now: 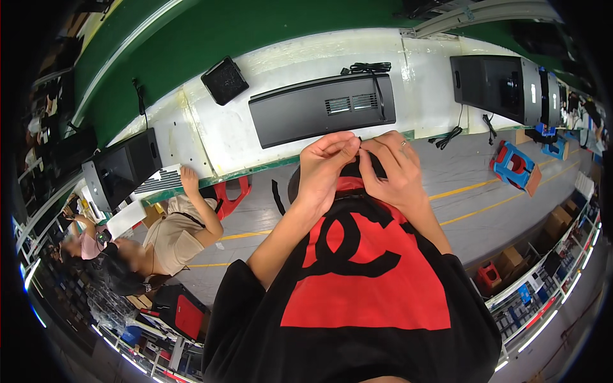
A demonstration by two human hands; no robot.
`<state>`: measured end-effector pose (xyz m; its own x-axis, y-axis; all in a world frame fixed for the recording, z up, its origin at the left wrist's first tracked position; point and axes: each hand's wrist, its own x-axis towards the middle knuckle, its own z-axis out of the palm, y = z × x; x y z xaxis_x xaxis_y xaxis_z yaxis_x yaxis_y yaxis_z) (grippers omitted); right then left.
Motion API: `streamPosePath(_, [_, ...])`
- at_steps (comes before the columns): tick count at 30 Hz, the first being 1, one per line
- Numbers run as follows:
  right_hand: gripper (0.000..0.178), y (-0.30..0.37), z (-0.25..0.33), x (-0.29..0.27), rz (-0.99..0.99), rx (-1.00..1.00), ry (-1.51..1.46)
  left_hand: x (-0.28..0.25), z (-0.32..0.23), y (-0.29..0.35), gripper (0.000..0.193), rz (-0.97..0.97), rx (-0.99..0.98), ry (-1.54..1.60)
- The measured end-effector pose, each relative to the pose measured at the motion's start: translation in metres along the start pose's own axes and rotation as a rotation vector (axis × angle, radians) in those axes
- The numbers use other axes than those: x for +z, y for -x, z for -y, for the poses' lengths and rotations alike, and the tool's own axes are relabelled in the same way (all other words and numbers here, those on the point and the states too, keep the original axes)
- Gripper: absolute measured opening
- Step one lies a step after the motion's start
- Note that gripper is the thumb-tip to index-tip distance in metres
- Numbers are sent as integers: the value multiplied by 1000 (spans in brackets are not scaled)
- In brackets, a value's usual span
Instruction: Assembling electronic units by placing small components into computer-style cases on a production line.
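Small black piece [359, 138] sat at the fingertips, between left hand [324, 166] and right hand [397, 167]. Left grip had it pinched; right fingertips were right beside it, couldn't tell if clenched on it. Piece too small to read its axis. Long dark case [294, 115] lay just beyond on the worktop [227, 143], long axis left-right, right end angled slightly away.

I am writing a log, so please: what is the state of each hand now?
Left hand: closed, apparently pinching a small dark piece.
Right hand: curled beside that piece; grip cannot be told.
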<state>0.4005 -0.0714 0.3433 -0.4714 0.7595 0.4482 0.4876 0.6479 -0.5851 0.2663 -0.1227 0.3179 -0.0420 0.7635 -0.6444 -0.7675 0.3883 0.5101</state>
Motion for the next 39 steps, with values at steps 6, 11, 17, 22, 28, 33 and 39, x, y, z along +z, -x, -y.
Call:
streamPosePath(6, [9, 78, -93, 31, 193, 315, 51, -56, 28, -27, 19, -154, 62, -273])
streamPosePath(11, [9, 82, -124, 51, 184, 75, 236, -79, 34, -35, 19, -235, 79, -328])
streamPosePath(17, [6, 79, -134, 54, 228, -24, 517, -85, 35, -41, 19, -236, 90, -342])
streamPosePath(22, [10, 80, -141, 50, 285, -68, 498, -88, 35, -42, 20, -245, 90, -321])
streamPosePath(28, [17, 87, -143, 46, 349, -134, 503, -89, 36, -45, 19, -233, 80, -266])
streamPosePath(33, [16, 92, -134, 49, 360, -133, 634, -89, 36, -47, 20, -216, 81, -275])
streamPosePath(39, [25, 98, -134, 55, 482, -124, 667, -90, 33, -48, 20, -180, 82, -252])
